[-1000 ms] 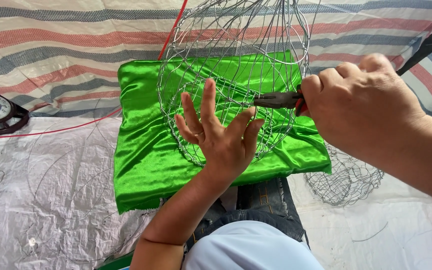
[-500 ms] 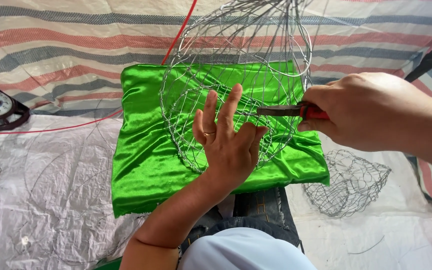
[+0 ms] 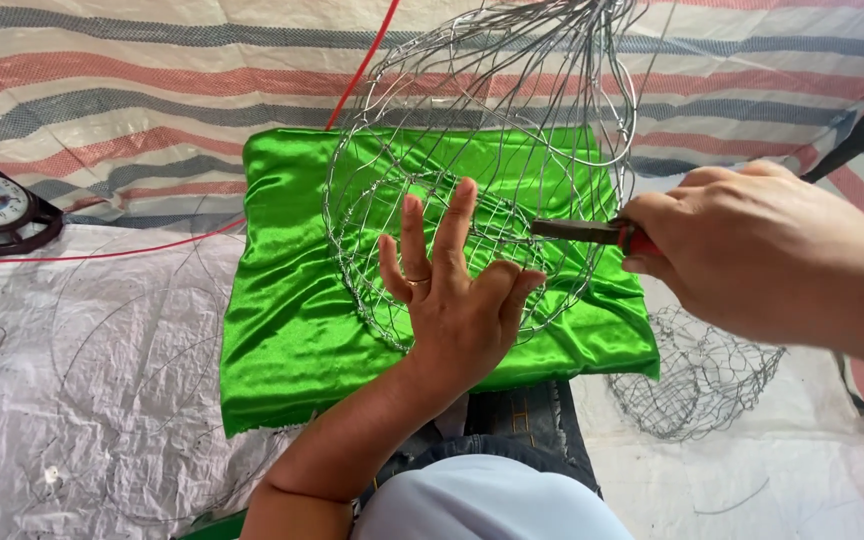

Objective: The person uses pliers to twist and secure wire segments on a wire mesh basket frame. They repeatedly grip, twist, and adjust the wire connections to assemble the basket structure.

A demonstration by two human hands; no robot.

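The left hand (image 3: 457, 300) has slid up onto the rounded silver wire-mesh cage (image 3: 472, 190) over the shiny green satin cloth (image 3: 292, 320) — fingers splayed wide. The right hand (image 3: 762, 260) stays wrapped around red-handled pliers (image 3: 592, 232) — tips now inside the mesh.
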